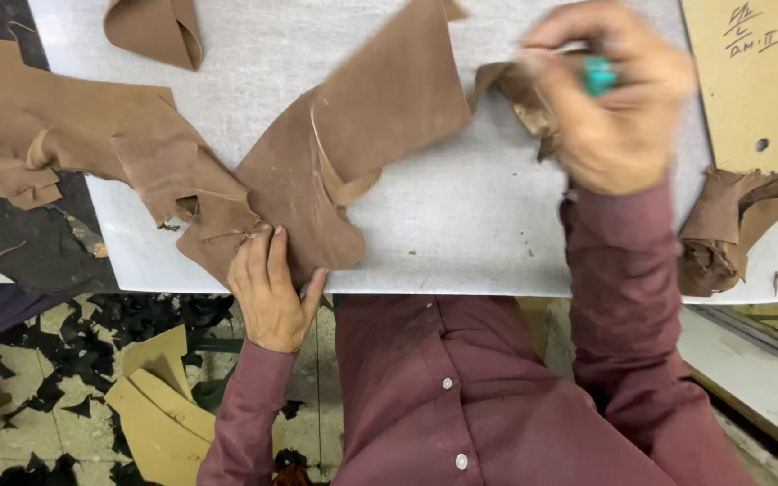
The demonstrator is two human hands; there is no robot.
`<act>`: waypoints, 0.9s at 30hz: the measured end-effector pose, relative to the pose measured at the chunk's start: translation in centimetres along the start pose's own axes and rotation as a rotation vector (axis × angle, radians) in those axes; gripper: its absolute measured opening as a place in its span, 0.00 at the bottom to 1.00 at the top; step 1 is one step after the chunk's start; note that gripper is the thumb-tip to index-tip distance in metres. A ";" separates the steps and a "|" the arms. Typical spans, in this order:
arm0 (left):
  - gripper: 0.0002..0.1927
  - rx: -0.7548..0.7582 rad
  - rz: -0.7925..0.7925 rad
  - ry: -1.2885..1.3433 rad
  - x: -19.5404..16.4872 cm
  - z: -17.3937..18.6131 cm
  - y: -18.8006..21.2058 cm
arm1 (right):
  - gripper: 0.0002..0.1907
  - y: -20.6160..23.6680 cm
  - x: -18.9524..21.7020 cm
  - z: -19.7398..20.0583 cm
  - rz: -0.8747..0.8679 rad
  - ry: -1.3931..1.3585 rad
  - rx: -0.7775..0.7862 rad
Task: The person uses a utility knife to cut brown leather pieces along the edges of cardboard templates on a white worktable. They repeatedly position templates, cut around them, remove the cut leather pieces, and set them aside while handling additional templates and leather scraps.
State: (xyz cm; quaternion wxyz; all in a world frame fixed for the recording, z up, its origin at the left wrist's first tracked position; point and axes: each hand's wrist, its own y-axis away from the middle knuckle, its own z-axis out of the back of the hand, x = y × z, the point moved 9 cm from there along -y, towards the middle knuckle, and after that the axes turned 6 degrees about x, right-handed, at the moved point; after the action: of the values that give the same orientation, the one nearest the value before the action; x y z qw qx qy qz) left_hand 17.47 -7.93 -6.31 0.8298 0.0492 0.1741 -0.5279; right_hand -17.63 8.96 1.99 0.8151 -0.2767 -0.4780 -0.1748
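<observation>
A large piece of brown leather lies on the white cutting board, folded over near its middle. My left hand presses flat on its near corner at the board's front edge. My right hand, blurred, is closed around a tool with a teal handle and a small brown leather scrap at the right end of the large piece. More brown leather spreads over the board's left side.
A crumpled brown leather offcut lies at the board's right edge. Tan cardboard patterns lie at the top right. A small leather piece lies at the top. Cardboard pieces and black scraps litter the floor below.
</observation>
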 end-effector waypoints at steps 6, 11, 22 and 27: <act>0.20 -0.022 -0.122 0.143 -0.6 5.6 -2.0 | 0.09 6.3 2.9 4.3 0.038 0.151 -0.122; 0.14 0.066 -0.224 0.368 -1.3 12.3 -2.6 | 0.31 7.3 5.7 -10.9 0.228 0.037 0.168; 0.16 0.502 -0.359 0.438 -3.8 24.4 -9.3 | 0.07 10.2 10.1 -7.8 -0.075 0.095 0.007; 0.15 0.427 -0.760 0.412 -10.2 23.3 -5.0 | 0.16 8.4 11.1 -15.0 0.072 -0.089 0.120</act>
State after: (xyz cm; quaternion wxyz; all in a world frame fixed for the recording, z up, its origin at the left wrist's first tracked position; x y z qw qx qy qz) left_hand 14.62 -7.53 19.41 0.4979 0.2550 0.2281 -0.7969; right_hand 2.56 6.03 3.44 0.8140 -0.2520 -0.5130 -0.1039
